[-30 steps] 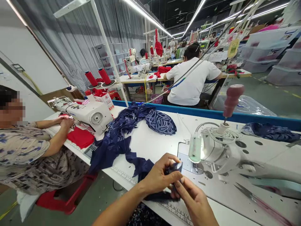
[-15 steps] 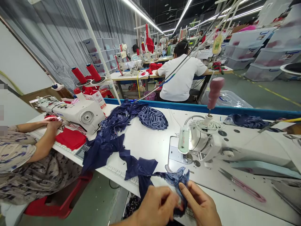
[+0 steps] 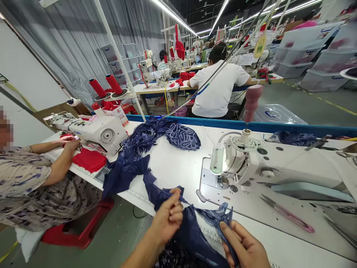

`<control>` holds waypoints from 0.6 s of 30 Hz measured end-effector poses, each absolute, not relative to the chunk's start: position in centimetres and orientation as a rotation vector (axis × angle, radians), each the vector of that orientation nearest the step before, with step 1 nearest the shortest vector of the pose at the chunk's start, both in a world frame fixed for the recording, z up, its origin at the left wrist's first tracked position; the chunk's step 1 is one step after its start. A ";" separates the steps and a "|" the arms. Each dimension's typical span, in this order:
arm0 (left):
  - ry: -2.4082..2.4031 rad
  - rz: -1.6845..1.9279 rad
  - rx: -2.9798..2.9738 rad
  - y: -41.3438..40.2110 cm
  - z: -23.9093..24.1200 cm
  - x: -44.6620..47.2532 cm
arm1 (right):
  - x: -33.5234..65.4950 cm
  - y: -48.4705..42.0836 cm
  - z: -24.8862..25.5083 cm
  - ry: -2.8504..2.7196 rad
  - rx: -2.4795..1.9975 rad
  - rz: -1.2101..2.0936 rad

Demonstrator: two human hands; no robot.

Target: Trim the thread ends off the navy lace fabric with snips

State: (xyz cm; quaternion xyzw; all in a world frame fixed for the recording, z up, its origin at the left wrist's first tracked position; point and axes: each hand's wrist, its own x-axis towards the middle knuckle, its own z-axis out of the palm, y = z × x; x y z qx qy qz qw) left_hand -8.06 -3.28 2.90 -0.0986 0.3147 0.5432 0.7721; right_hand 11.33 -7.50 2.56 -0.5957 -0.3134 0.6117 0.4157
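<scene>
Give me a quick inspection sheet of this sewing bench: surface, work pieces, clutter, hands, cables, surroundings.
Surface: white table with a ruler strip along its front edge.
Job's things: navy lace piece stretched between both hands; sewing machine just behind it.
Clutter: pile of navy fabric to the left; pink-handled snips to the right.
Hands: left hand is closed on the navy fabric; right hand pinches the lace end.
Cables: white cord coiled on top of the machine.
Surroundings: a co-worker at the next machine, handling red fabric; another person in a white shirt seated beyond, back turned; storage bins far right.
</scene>
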 end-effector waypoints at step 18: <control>1.995 0.741 2.227 -2.4 -1.5 -10.4 | 11.2 -8.7 3.5 -1.238 -1.839 1.307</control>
